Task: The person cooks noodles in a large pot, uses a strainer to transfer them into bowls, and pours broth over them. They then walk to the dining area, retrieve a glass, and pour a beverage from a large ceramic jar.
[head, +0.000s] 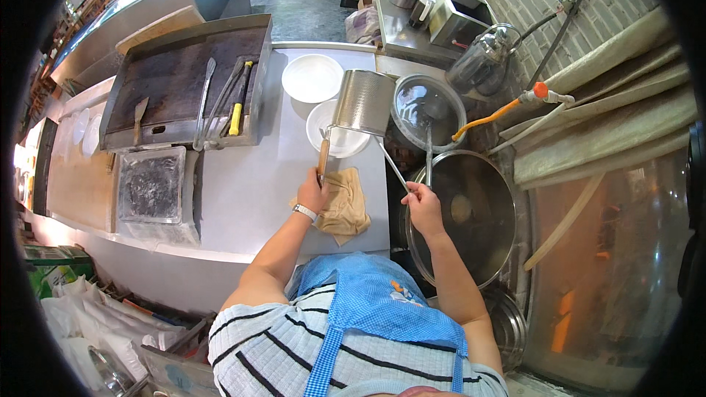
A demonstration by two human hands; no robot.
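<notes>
My left hand (312,194) grips the wooden handle (324,155) of a deep perforated metal strainer (363,103). The strainer is tilted above a white bowl (345,143) and hides part of it. Between the fingers of my right hand (423,207) is a thin metal rod (394,162). Its far end reaches the strainer's rim, and what it ends in is hidden. Just behind the nearer bowl stands a second white bowl (311,78). A crumpled tan cloth (343,204) lies on the white counter (248,187) beside my left hand.
To the right are a large metal pot (485,220) and a smaller pot (405,135) with a ladle (429,149) in it. An orange hose (485,119) hangs over them. On the left, a griddle (171,77) bears tongs (205,102) and a yellow-handled tool (237,113), near a lidded plastic box (153,187).
</notes>
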